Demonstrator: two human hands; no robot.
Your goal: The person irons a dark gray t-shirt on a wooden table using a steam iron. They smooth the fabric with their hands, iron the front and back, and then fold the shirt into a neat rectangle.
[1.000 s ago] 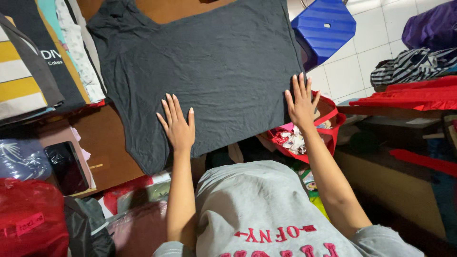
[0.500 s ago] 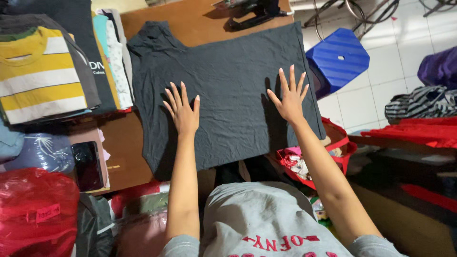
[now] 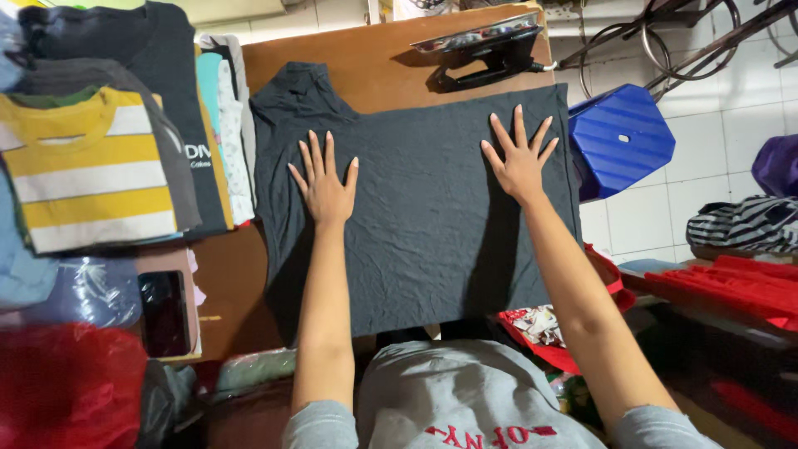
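Observation:
A dark grey T-shirt (image 3: 416, 224) lies spread flat on a brown wooden table (image 3: 357, 62), one sleeve pointing to the far left. My left hand (image 3: 324, 183) presses flat on its left part with fingers spread. My right hand (image 3: 519, 158) lies flat near the shirt's far right edge, fingers spread as well. Neither hand holds anything.
An iron (image 3: 486, 50) rests at the table's far edge. Folded clothes, a yellow-and-white striped shirt (image 3: 91, 175) on top, are stacked at the left. A phone (image 3: 162, 312) and a red bag (image 3: 66, 387) lie near left. A blue stool (image 3: 619, 137) stands at the right.
Both hands have slid farther up the shirt, away from me, staying flat and spread. The camera view has shifted so the iron and more of the table show.

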